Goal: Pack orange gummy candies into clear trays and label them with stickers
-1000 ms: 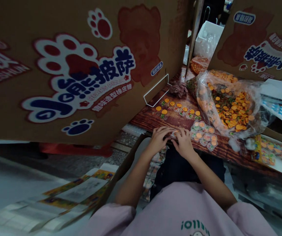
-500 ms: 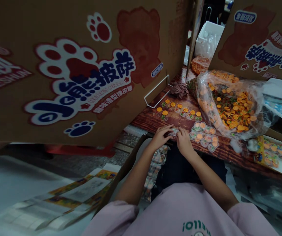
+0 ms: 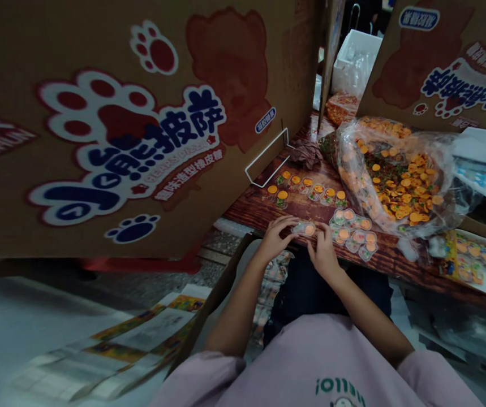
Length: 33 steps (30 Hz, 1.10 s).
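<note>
At the near edge of the wood-patterned table, a small clear plastic candy pack [image 3: 302, 229] with a round orange piece at its right end spans my two hands. My left hand [image 3: 277, 237] pinches its left end between thumb and fingers. The fingers of my right hand [image 3: 324, 249] close on the right end. Beyond my hands lie several small clear trays [image 3: 318, 192] with orange discs and green bits. Just right of my right hand is a cluster of clear candy packs [image 3: 354, 234], paler than the trays.
A big clear bag [image 3: 408, 186] of loose orange discs and green pieces lies open to the right. A large printed carton [image 3: 141, 141] walls off the left; another carton [image 3: 442, 68] stands behind the bag. A white wire frame [image 3: 263, 164] sits by the left carton. Printed packaging [image 3: 476, 263] lies at right.
The pack between my hands now shows its orange disc, which my fingers covered before. My right hand has shifted slightly right, widening the gap between the hands.
</note>
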{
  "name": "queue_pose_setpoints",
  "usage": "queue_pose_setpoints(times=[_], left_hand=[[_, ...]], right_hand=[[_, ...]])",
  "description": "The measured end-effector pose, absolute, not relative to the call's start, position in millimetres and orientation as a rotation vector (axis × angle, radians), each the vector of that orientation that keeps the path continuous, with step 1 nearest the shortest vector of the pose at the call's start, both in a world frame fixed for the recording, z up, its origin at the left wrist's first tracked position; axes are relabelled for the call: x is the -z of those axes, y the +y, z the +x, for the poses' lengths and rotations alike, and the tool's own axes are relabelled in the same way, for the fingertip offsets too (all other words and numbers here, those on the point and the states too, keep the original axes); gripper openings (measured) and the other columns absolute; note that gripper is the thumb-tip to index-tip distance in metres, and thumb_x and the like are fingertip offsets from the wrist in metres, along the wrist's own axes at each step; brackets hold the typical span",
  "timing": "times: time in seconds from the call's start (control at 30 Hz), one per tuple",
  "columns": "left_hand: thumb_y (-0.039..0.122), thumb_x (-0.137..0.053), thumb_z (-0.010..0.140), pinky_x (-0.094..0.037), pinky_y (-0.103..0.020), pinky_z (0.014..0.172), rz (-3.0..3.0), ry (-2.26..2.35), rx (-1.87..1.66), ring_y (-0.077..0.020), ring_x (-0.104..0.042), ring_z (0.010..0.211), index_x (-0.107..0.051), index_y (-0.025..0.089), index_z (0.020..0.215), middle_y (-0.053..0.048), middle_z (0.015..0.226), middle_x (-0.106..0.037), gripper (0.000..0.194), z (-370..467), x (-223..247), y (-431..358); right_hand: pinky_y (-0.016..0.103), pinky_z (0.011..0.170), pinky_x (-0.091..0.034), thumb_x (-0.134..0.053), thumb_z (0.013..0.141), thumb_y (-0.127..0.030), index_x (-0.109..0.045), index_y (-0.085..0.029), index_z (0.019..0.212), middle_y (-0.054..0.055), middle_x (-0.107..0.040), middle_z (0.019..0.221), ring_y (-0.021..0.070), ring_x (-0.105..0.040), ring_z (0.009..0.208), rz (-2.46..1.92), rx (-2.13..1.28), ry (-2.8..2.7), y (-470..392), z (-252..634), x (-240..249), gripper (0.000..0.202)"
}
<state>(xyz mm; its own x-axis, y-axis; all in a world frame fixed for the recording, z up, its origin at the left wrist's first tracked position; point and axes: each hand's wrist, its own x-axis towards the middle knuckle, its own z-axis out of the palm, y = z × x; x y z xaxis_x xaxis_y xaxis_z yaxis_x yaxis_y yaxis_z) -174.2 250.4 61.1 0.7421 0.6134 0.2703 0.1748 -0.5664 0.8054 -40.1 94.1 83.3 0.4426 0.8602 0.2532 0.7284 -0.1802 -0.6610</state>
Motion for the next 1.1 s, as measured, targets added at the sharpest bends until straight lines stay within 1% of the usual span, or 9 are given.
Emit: queue_pose_setpoints(times=[0.27,0.4,0.47,0.53,0.63,0.73,0.8,0.97,1.1], left_hand=[[0.031,-0.065,0.095,-0.041,-0.049,0.113,2.292,0.652,-0.581,-0.0266,-0.060,0.132,-0.073,0.023,0.112,-0.009,0.140,-0.068,0.020,-169,-55,247],[0.032,-0.054,0.101,-0.032,-0.055,0.121,2.502,0.673,-0.540,-0.0298,-0.043,0.151,-0.071,0.023,0.122,-0.010,0.155,-0.055,0.029,-171,-59,233],[0.029,-0.047,0.104,-0.027,-0.054,0.125,2.636,0.660,-0.458,-0.0287,-0.031,0.158,-0.061,0.020,0.142,-0.012,0.163,-0.045,0.042,-173,-58,222],[0.026,-0.040,0.104,-0.026,-0.050,0.128,2.708,0.674,-0.378,-0.0265,-0.028,0.159,-0.045,0.013,0.155,-0.016,0.166,-0.038,0.053,-173,-56,211],[0.028,-0.037,0.104,-0.024,-0.047,0.129,2.752,0.700,-0.333,-0.0276,-0.026,0.159,-0.036,0.006,0.160,-0.020,0.168,-0.033,0.059,-172,-56,202],[0.029,-0.042,0.102,-0.026,-0.048,0.127,2.732,0.675,-0.341,-0.0291,-0.028,0.159,-0.037,0.006,0.158,-0.020,0.166,-0.036,0.061,-170,-63,206],[0.025,-0.043,0.101,-0.032,-0.049,0.123,2.659,0.681,-0.366,-0.0289,-0.036,0.155,-0.046,0.010,0.153,-0.019,0.163,-0.042,0.054,-168,-67,213],[0.020,-0.051,0.096,-0.042,-0.051,0.113,2.377,0.744,-0.528,-0.0302,-0.051,0.138,-0.065,0.019,0.121,-0.015,0.151,-0.057,0.029,-157,-62,229],[0.018,-0.060,0.088,-0.046,-0.048,0.110,2.156,0.794,-0.719,-0.0285,-0.057,0.126,-0.061,0.019,0.125,-0.014,0.132,-0.066,0.038,-151,-54,230]], right_hand=[[0.051,0.118,-0.045,-0.037,0.097,-0.005,-0.053,-0.008,0.144,0.023,-0.052,0.148,0.0297,-0.046,0.143,-2.103,-0.220,-1.590,96,-41,-72,0.050],[0.055,0.117,-0.044,-0.041,0.100,-0.012,-0.054,-0.002,0.144,0.028,-0.054,0.147,0.0342,-0.046,0.142,-2.086,-0.169,-1.650,99,-46,-70,0.047],[0.056,0.115,-0.044,-0.042,0.101,-0.017,-0.052,0.000,0.145,0.029,-0.053,0.147,0.0364,-0.048,0.139,-2.124,-0.120,-1.666,101,-48,-70,0.048],[0.056,0.111,-0.045,-0.044,0.101,-0.020,-0.050,0.002,0.146,0.031,-0.052,0.148,0.0376,-0.050,0.134,-2.191,-0.086,-1.672,104,-49,-70,0.051],[0.055,0.106,-0.047,-0.046,0.098,-0.018,-0.047,0.002,0.149,0.032,-0.047,0.154,0.0383,-0.053,0.128,-2.255,-0.082,-1.718,108,-47,-71,0.055],[0.056,0.108,-0.043,-0.047,0.096,-0.013,-0.048,0.000,0.149,0.030,-0.044,0.158,0.0399,-0.050,0.133,-2.259,-0.054,-1.783,112,-44,-73,0.055],[0.058,0.112,-0.038,-0.046,0.095,-0.010,-0.052,0.001,0.144,0.031,-0.047,0.155,0.0405,-0.047,0.137,-2.248,-0.078,-1.754,117,-42,-76,0.051],[0.054,0.106,-0.041,-0.044,0.094,-0.006,-0.065,-0.008,0.116,0.029,-0.062,0.134,0.0358,-0.054,0.123,-2.226,-0.232,-1.596,137,-34,-85,0.031],[0.050,0.101,-0.046,-0.052,0.088,-0.004,-0.062,-0.012,0.111,0.022,-0.063,0.119,0.0316,-0.058,0.112,-2.180,-0.337,-1.483,144,-26,-92,0.026]])
